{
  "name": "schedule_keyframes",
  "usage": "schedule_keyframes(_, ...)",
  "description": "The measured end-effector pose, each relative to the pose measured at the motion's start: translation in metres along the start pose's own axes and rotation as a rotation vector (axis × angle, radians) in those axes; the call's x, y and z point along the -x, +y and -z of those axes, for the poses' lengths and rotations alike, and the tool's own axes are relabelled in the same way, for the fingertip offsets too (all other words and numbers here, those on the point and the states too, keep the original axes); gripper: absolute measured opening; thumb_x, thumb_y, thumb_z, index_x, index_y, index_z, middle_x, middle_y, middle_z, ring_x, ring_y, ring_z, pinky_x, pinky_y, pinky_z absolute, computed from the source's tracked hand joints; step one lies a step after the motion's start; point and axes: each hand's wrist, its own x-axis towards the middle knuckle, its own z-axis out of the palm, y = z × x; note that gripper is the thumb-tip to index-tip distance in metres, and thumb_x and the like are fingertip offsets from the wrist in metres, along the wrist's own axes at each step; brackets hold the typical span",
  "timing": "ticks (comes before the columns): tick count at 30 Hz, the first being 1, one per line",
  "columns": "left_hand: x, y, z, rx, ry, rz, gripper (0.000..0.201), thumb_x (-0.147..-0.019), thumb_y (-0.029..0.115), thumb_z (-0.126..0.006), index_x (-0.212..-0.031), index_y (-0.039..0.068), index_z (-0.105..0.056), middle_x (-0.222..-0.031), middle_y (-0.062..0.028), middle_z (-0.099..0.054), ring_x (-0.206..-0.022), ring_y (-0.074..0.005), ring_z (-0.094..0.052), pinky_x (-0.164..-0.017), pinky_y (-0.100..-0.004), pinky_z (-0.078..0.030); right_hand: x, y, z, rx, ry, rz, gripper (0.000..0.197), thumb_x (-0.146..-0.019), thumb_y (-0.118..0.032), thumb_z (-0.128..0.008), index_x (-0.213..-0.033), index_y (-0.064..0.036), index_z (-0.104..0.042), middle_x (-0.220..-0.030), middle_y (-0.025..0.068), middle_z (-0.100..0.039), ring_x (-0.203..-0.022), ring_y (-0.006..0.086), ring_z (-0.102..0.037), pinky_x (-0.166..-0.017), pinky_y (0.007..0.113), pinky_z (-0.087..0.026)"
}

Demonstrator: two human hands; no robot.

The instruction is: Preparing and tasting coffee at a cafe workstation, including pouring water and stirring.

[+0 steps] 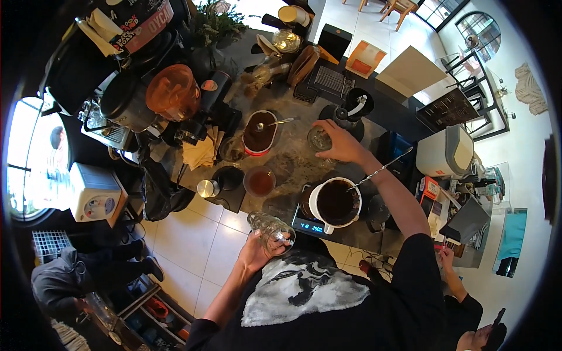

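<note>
Low in front of me, my left hand [259, 253] is wrapped round some clear glassware [270, 228], tilted on its side; it looks like stacked glasses. Farther off, my right hand [339, 142] grips a clear drinking glass [317, 140] by its sides at the table top. Below my right forearm, a white round vessel [319, 212] of dark coffee [338, 200], with a long twisted spoon [383, 167] in it, stands by a lit digital scale [309, 226]. A glass of reddish-brown liquid [259, 181] stands left of it. Beyond is a tub of brown powder [258, 138] with a spoon [277, 123].
A black hand grinder-like device [351, 111] stands beyond my right hand. At left are an orange-hoppered grinder [172, 92], brown paper filters [201, 153] and a small metal-topped jar [208, 188]. Two other people are nearby: one in grey [64, 281] lower left, another person's hand [446, 257] at right.
</note>
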Motion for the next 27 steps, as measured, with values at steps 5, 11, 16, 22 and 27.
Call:
schedule_keyframes(5, -0.002, -0.007, 0.001, -0.055, 0.057, 0.003, 0.076, -0.079, 0.054, -0.065, -0.133, 0.004, -0.047, -0.127, -0.0241, -0.057, -0.109, -0.0344, -0.06, -0.096, -0.04, -0.049, -0.008, 0.021, -0.012, 0.113, -0.115, -0.047, 0.084, -0.071, -0.028, -0.083, -0.138, -0.0168, -0.034, -0.124, 0.0163, -0.045, -0.1, 0.0384, -0.057, -0.083, 0.048, -0.045)
schedule_keyframes(11, -0.004, -0.008, 0.0, -0.021, 0.003, -0.046, 0.074, -0.082, 0.053, -0.063, -0.134, 0.002, -0.046, -0.127, -0.0208, -0.059, -0.109, -0.0313, -0.062, -0.096, -0.0394, -0.049, -0.016, 0.001, 0.001, 0.129, -0.198, -0.187, 0.084, -0.072, -0.032, -0.083, -0.139, -0.0164, -0.034, -0.129, 0.0152, -0.043, -0.102, 0.0383, -0.057, -0.085, 0.049, -0.046)
schedule_keyframes(16, -0.007, -0.008, 0.0, -0.029, 0.015, -0.054, 0.075, -0.082, 0.052, -0.063, -0.135, 0.003, -0.045, -0.127, -0.021, -0.059, -0.109, -0.0326, -0.062, -0.094, -0.04, -0.05, -0.007, -0.004, 0.006, 0.052, -0.067, -0.078, 0.081, -0.074, -0.032, -0.082, -0.139, -0.0166, -0.035, -0.134, 0.0124, -0.041, -0.111, 0.0367, -0.053, -0.093, 0.047, -0.045)
schedule_keyframes(22, -0.009, -0.009, 0.002, -0.019, 0.025, -0.055, 0.074, -0.081, 0.052, -0.063, -0.135, 0.004, -0.046, -0.127, -0.0209, -0.059, -0.106, -0.0322, -0.063, -0.093, -0.0402, -0.051, 0.01, -0.001, -0.005, 0.226, 0.085, 0.155, 0.076, -0.075, -0.031, -0.08, -0.137, -0.0155, -0.039, -0.134, 0.0096, -0.04, -0.116, 0.0337, -0.051, -0.097, 0.044, -0.043)
schedule_keyframes(27, -0.004, -0.008, -0.002, -0.024, 0.078, -0.06, 0.076, -0.078, 0.053, -0.064, -0.133, 0.003, -0.048, -0.125, -0.02, -0.06, -0.106, -0.0312, -0.063, -0.093, -0.0396, -0.051, 0.006, -0.016, -0.009, 0.31, 0.212, 0.314, 0.074, -0.074, -0.034, -0.079, -0.135, -0.0146, -0.042, -0.13, 0.0101, -0.044, -0.115, 0.0325, -0.051, -0.096, 0.042, -0.044)
